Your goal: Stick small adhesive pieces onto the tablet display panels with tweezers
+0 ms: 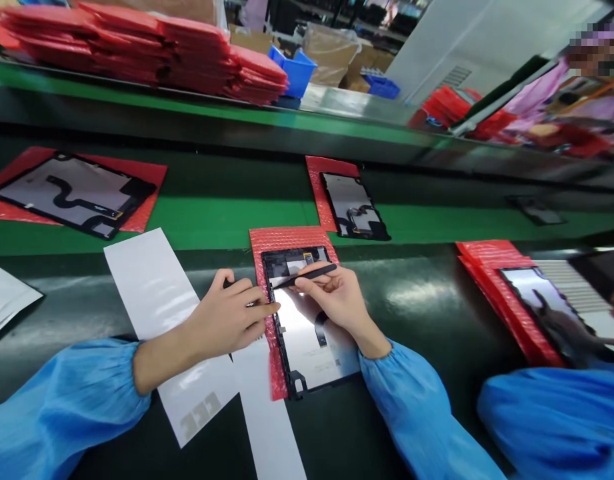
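Note:
A tablet screen panel lies back side up on a red bubble-wrap sheet in front of me. My right hand pinches a thin black stylus-like tool, its tip pointing left over the panel's upper part. My left hand rests with curled fingers on the panel's left edge, index finger stretched toward the tool tip. A black flex cable shows on the panel just below my right hand.
White film strips lie crossed under my left arm. Two more panels on red wrap sit on the green belt. A co-worker's blue sleeve and another panel are at right. Red stacks line the far shelf.

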Tool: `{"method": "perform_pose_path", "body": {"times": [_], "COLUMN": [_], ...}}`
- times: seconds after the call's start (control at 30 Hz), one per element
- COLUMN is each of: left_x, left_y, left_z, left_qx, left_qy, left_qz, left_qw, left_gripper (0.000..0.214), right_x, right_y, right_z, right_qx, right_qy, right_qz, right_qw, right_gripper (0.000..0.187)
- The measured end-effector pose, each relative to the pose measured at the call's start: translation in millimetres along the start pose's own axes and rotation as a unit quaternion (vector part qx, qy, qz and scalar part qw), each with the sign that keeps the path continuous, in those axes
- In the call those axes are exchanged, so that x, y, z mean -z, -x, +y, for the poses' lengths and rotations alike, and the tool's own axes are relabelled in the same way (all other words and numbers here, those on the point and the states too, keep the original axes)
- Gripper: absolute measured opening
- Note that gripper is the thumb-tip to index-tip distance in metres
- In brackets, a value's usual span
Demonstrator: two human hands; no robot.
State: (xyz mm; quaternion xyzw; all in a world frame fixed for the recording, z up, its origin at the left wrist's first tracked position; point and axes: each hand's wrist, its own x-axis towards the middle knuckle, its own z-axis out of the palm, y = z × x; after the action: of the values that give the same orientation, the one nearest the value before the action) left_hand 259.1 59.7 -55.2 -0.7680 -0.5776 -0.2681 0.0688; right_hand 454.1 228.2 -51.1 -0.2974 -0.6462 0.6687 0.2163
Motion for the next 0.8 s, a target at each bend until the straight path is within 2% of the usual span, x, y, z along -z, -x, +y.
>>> {"method": "perform_pose_path", "body": {"times": [0.13, 0.3, 0.43, 0.6, 0.8], "left_x": [-2.4, 0.6, 5.0, 6.9, 3.9], "left_y": [-0.8, -2.2, -4.3, -9.1, -7.5], "left_z": [-1.0, -0.3, 2.5, 4.8, 5.0], "left_qx": [0.023, 0.021, 0.017, 0.043, 0.056], "left_qy": [0.022, 0.011, -0.008, -0.042, -0.043], "left_qz": [-0.014, -0.021, -0.013, 0.020, 0.009], "left_qw": [0.999, 0.999, 1.000, 0.998, 0.997], "left_gripper": [0.024, 0.023, 0.022, 0.020, 0.035], "right_x": [2.9, 5.0, 4.9, 3.3, 3.4], "right_y": [2.2, 3.3, 4.9, 5.0, 5.9], "right_z": [1.4, 0.2, -1.1, -2.7, -7.9], "right_qx": [0.006, -0.006, -0.004, 0.014, 0.018], "right_qy": [0.039, 0.085, 0.090, 0.108, 0.139], "right_qz": [0.010, 0.026, 0.025, 0.032, 0.037], "right_qw": [0.999, 0.996, 0.996, 0.994, 0.989], "right_gripper": [0.026, 0.026, 0.026, 0.024, 0.021]}}
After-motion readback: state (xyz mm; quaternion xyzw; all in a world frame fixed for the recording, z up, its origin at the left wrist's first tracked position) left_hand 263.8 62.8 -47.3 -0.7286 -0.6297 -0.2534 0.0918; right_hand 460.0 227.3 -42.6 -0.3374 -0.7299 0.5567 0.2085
